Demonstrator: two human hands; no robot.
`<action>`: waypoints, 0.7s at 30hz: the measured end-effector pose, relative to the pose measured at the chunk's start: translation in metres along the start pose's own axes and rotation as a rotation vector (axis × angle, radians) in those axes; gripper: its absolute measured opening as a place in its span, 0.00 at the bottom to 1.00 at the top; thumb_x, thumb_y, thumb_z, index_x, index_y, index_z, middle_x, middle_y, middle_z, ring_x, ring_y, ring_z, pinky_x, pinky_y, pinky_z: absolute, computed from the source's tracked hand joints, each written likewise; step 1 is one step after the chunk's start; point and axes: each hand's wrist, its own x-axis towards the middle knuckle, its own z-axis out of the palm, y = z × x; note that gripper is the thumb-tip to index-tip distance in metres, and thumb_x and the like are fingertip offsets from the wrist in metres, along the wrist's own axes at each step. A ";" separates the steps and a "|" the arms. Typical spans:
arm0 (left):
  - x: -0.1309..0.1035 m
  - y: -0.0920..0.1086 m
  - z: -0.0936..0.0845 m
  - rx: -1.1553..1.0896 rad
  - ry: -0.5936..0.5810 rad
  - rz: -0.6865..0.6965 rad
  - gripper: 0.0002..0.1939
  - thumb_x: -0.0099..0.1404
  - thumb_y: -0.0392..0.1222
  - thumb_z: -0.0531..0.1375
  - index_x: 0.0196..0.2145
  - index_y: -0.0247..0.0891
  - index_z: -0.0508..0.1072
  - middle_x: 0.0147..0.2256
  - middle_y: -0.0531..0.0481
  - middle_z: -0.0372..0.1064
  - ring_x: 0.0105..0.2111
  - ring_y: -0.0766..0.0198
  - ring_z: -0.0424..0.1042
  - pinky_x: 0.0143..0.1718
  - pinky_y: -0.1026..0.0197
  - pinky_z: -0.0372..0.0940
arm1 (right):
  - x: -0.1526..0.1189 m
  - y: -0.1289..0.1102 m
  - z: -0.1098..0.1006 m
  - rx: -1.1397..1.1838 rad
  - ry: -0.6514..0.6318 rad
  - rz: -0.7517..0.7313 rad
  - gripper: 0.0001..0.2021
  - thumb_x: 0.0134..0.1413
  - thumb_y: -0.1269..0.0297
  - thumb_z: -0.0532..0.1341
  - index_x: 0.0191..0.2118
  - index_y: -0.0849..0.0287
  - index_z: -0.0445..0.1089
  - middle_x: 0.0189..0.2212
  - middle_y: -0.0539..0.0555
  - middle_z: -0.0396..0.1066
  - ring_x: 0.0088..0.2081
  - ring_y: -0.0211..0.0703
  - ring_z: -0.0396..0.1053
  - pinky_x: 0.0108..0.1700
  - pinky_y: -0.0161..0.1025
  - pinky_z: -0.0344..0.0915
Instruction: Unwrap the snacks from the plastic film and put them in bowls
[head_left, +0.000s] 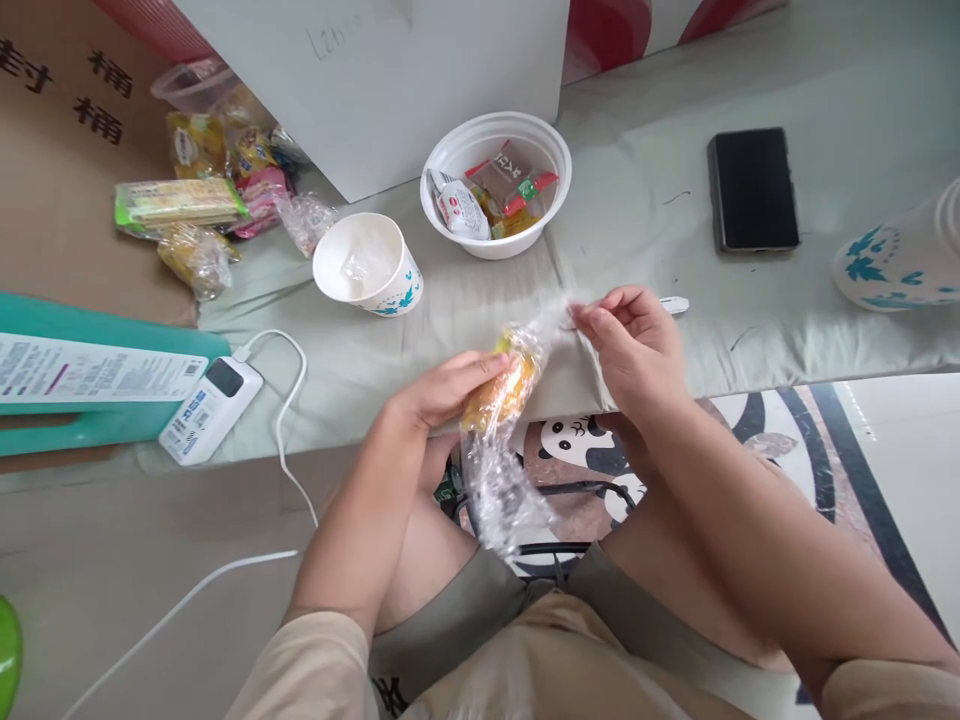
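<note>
My left hand (459,385) is closed around a yellow snack in clear plastic wrap (501,392), held over the near edge of the cloth-covered table. The loose lower end of the wrap (499,490) hangs down over my lap. At the other end, my right hand (634,335) pinches the stretched, see-through tip of the wrap between thumb and fingers. Just beyond my hands stand a paper cup (401,290) with crumpled clear plastic inside and a white bowl (559,165) of small packaged items. What exactly is inside the yellow package I cannot make out.
A black phone (756,190) lies at the right, near a second paper cup (900,265). At the left are several wrapped snacks (180,203), a white power bank (210,410) with a cable, and a green jug (90,375). A white box (390,80) stands behind.
</note>
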 end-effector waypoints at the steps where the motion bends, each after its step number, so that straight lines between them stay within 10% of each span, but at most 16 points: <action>1: 0.004 -0.003 0.000 -0.034 0.074 0.066 0.29 0.49 0.63 0.74 0.33 0.33 0.78 0.28 0.47 0.76 0.26 0.65 0.74 0.28 0.65 0.69 | -0.001 0.002 0.001 -0.019 0.008 -0.063 0.11 0.58 0.59 0.65 0.38 0.52 0.61 0.39 0.52 0.70 0.49 0.43 0.75 0.55 0.45 0.72; 8: 0.015 -0.013 0.013 0.101 0.195 0.432 0.24 0.58 0.58 0.71 0.45 0.40 0.76 0.40 0.47 0.77 0.41 0.59 0.76 0.44 0.59 0.73 | -0.020 0.008 0.015 -0.111 -0.429 -0.028 0.29 0.52 0.55 0.70 0.55 0.52 0.59 0.51 0.59 0.68 0.50 0.48 0.72 0.52 0.49 0.75; 11: 0.017 -0.012 0.021 0.204 0.296 0.582 0.25 0.58 0.59 0.72 0.45 0.40 0.75 0.38 0.49 0.75 0.39 0.62 0.75 0.42 0.61 0.71 | -0.023 0.006 0.020 -0.190 -0.419 -0.047 0.36 0.49 0.56 0.71 0.60 0.53 0.56 0.55 0.62 0.67 0.55 0.53 0.69 0.51 0.50 0.74; 17: 0.020 -0.009 0.022 0.224 0.505 0.668 0.31 0.48 0.60 0.76 0.40 0.41 0.70 0.35 0.54 0.68 0.35 0.68 0.70 0.34 0.68 0.67 | -0.019 -0.003 0.018 -0.315 -0.345 -0.027 0.10 0.57 0.57 0.65 0.38 0.57 0.67 0.31 0.51 0.71 0.32 0.39 0.68 0.36 0.41 0.68; 21: 0.019 -0.007 0.017 0.166 0.486 0.616 0.31 0.47 0.58 0.77 0.39 0.41 0.70 0.34 0.54 0.70 0.32 0.68 0.71 0.32 0.67 0.67 | -0.018 -0.004 0.017 -0.222 -0.356 0.051 0.12 0.57 0.55 0.64 0.31 0.57 0.65 0.26 0.49 0.68 0.27 0.35 0.64 0.31 0.37 0.61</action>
